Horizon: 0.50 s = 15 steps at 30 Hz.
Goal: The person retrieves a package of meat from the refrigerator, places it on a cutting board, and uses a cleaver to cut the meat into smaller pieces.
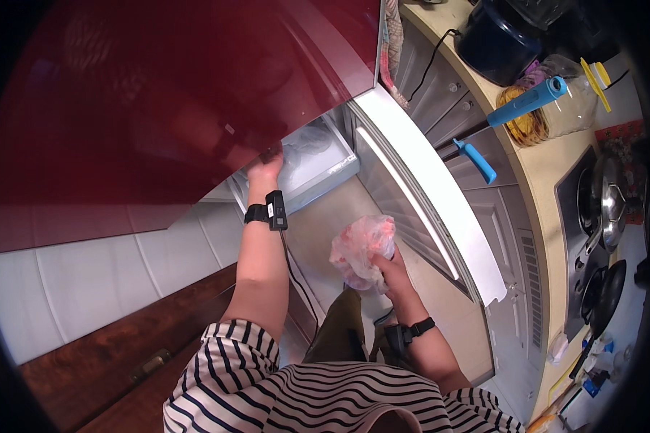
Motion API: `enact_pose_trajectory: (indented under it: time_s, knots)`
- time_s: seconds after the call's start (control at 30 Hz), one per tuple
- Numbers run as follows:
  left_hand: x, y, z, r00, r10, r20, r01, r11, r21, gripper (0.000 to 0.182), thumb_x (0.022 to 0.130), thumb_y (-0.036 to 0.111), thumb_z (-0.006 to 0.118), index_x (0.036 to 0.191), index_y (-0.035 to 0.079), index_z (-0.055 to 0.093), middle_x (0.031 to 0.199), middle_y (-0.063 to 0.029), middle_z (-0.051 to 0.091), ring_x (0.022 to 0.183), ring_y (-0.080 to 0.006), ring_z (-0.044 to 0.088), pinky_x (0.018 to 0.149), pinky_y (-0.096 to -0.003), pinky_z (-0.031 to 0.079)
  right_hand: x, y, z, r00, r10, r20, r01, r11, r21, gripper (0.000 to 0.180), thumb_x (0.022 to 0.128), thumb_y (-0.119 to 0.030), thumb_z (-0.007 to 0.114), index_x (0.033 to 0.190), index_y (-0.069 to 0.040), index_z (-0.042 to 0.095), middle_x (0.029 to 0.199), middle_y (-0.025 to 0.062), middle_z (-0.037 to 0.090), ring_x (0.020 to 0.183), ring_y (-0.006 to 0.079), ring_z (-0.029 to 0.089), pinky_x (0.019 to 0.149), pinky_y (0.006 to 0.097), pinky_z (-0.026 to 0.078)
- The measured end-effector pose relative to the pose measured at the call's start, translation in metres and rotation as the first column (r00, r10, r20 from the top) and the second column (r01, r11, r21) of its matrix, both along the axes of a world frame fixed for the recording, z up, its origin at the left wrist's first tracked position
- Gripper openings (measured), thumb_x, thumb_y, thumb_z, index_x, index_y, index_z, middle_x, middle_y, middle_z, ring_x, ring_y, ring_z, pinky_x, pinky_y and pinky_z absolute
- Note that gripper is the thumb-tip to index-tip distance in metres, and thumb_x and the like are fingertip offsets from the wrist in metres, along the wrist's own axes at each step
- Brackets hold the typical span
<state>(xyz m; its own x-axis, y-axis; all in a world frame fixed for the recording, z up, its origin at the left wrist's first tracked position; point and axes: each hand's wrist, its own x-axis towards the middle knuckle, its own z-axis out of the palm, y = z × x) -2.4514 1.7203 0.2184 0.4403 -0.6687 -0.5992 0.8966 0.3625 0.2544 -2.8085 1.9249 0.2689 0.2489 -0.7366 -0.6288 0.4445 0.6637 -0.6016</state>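
My right hand [393,273] grips a translucent plastic bag [362,249] with pink-red contents, above the floor in front of my legs. My left hand [268,161] reaches into a pulled-out freezer drawer [319,187], below the edge of a glossy dark red refrigerator door [195,97]. Its fingers are partly hidden by that door, so whether they hold something cannot be made out. Crumpled clear plastic bags [306,142] lie in the drawer, right beside the left hand. Both wrists wear black straps with small devices.
An open white-edged door [428,189] stands to the right of the drawer. Beyond it runs a curved counter [536,189] with a gas hob [574,216], a large plastic oil bottle [547,108] and a dark blue cooker [498,40]. Blue-handled tools [525,103] jut over the counter edge.
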Motion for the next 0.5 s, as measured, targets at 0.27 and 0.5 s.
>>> enact_pose_trajectory:
  time_s: [0.27,0.5]
  knots:
    - [-0.064,0.102,-0.035,0.978,-0.191,0.080,0.193,0.981,-0.019,0.029,0.082,-0.009,0.049,0.109,-0.005,0.060,0.111,-0.0174,0.066,0.113,-0.0335,0.062,0.109,-0.0507,0.047,0.015,-0.013,0.040,0.999,-0.017,0.041,0.017,1.000,-0.008,0.061,0.084,-0.006,0.069,0.139,-0.001,0.046,0.126,0.0124,0.061,0.111,0.0225,0.063,0.093,0.0363,0.052]
    - [-0.091,0.168,-0.031,0.590,-0.576,0.565,0.628,0.768,0.127,0.035,0.099,0.012,0.051,0.133,0.004,0.053,0.121,-0.0109,0.065,0.111,-0.0270,0.064,0.096,-0.0376,0.054,0.084,-0.078,0.096,0.971,0.233,-0.048,-0.237,0.934,-0.266,0.064,0.083,-0.015,0.072,0.139,0.003,0.045,0.127,0.0138,0.061,0.110,0.0215,0.063,0.092,0.0340,0.052]
